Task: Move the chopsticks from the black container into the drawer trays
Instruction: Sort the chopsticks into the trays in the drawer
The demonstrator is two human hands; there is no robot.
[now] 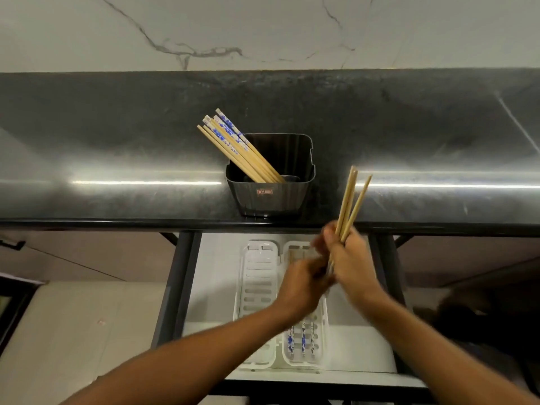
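Note:
A black container (274,197) stands at the front edge of the dark counter. Several chopsticks (233,147), some with blue-and-white tops, lean out of it toward the upper left. My right hand (350,258) grips a small bundle of plain wooden chopsticks (349,203) that point up over the counter edge. My left hand (304,283) is blurred just left of it and touches the bundle's lower ends. Below, two white slotted trays lie side by side in the open drawer: the left tray (257,287) looks bare, the right tray (305,343) holds several blue-patterned chopsticks.
The dark counter (117,159) runs the full width, with a marble wall (263,30) behind. The open drawer (187,287) has dark metal side rails. Pale floor lies at the lower left, and something dark sits at the lower right.

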